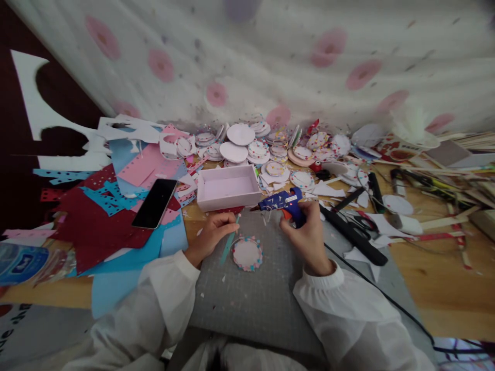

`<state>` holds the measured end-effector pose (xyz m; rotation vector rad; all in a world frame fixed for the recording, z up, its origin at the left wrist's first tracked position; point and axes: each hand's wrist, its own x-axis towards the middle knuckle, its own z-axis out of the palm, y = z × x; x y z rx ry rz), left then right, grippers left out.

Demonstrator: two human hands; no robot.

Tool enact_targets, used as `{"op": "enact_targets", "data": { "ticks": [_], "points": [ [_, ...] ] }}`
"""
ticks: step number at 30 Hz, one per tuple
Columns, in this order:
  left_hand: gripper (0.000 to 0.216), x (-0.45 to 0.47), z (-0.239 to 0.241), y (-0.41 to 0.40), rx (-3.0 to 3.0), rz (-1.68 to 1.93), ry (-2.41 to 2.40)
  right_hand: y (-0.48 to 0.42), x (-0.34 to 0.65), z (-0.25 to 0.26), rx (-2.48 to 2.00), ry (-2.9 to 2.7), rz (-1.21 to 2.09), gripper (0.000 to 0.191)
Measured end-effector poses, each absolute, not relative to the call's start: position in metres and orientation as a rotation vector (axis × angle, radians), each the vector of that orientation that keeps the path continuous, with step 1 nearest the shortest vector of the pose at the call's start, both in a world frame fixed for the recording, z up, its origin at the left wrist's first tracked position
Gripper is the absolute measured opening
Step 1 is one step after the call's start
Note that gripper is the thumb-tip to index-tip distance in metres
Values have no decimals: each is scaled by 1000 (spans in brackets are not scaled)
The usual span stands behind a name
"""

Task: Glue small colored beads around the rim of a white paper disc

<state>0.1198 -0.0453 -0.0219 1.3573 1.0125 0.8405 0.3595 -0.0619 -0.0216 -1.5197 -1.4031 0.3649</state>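
My right hand (309, 234) is wrapped round the handle of a blue hot glue gun (280, 202), whose nozzle points left above the grey cutting mat (270, 293). A thin teal strip (229, 245) slants down from the fingertips of my left hand (213, 233), which are pinched together on its upper part. Between the hands, a round white disc (247, 253) lies flat on the mat. Small pink, red and blue pieces line the disc's edge.
Behind the hands stands a white open box (229, 188). Many decorated paper discs (242, 135) are heaped along the curtain. A phone (155, 203) rests on coloured paper at left. Scissors (361, 224), a long black tool (353, 236) and a black cable (371, 281) lie at right.
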Motion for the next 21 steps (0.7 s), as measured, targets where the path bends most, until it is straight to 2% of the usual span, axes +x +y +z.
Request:
{"op": "enact_targets", "data": {
  "ticks": [21],
  "points": [
    [26,120,-20,-47,1342,828,903,-68,352,-16,-1401,-1421,386,33]
  ]
}}
